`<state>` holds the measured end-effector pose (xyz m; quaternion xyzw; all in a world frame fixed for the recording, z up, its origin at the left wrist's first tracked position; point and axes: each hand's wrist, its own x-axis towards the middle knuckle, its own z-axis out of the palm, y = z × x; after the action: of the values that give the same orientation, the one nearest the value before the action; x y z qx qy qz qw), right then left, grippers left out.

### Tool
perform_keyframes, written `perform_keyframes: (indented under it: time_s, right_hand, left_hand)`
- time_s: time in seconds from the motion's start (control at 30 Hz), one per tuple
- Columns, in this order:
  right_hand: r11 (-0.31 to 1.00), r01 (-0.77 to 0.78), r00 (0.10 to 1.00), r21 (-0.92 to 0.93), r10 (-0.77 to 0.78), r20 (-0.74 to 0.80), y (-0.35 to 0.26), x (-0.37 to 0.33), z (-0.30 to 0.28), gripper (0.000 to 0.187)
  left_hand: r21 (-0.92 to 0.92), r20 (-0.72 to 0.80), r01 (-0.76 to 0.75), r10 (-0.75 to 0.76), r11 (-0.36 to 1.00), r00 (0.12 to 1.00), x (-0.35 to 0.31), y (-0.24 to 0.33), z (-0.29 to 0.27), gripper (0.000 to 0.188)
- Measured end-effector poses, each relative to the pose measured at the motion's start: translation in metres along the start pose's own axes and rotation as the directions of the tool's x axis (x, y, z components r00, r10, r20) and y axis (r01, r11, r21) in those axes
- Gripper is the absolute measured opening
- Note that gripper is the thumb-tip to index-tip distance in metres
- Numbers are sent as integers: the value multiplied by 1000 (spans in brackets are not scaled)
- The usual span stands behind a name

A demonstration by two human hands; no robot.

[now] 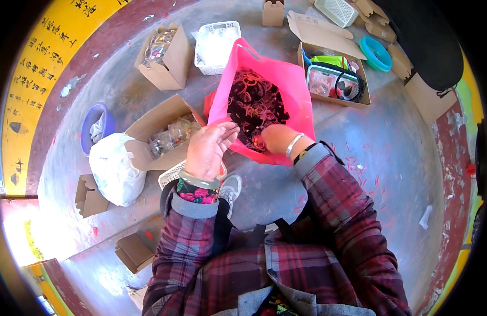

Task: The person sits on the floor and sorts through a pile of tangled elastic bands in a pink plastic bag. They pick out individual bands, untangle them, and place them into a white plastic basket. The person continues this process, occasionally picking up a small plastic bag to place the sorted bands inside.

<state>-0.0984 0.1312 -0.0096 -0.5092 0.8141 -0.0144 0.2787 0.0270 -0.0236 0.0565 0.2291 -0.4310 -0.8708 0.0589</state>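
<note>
A bright pink bag (300, 105) stands wide open in front of me, filled with a tangle of dark and red thin loops (254, 100) that look like cords or bands. My left hand (207, 150) is at the bag's near left edge, palm turned inward and fingers stretched out, with nothing visible in it. Inside the bag's near side, my right hand (278, 138) reaches down with curled fingers. A small orange-red bit shows at its fingertips; the fingers partly hide what it is.
Left of the bag are a cardboard box of small plastic packets (172, 136), a white plastic sack (117, 168) and a purple basin (97, 124). Beyond stand a white basket (217, 47) and another packed box (163, 58). A box with a cable (335, 79) and a teal basin (376, 53) lie far right.
</note>
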Motion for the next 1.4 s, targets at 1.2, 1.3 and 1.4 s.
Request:
perform_keyframes:
  time_s: [1.2,1.3,1.4]
  right_hand:
    - [958,-202,928,203,121,352,12,22,23,33]
    - [982,-174,879,76,120,462,18,35,50,35]
    - [995,-40,952,-93,66,300,26,52,59,30]
  left_hand:
    - [135,13,-5,4,991,1000,-2,-1,-5,22]
    - [135,30,4,-8,991,1000,1,3,5,22]
    - [143,37,2,-7,990,999,2,0,1,22]
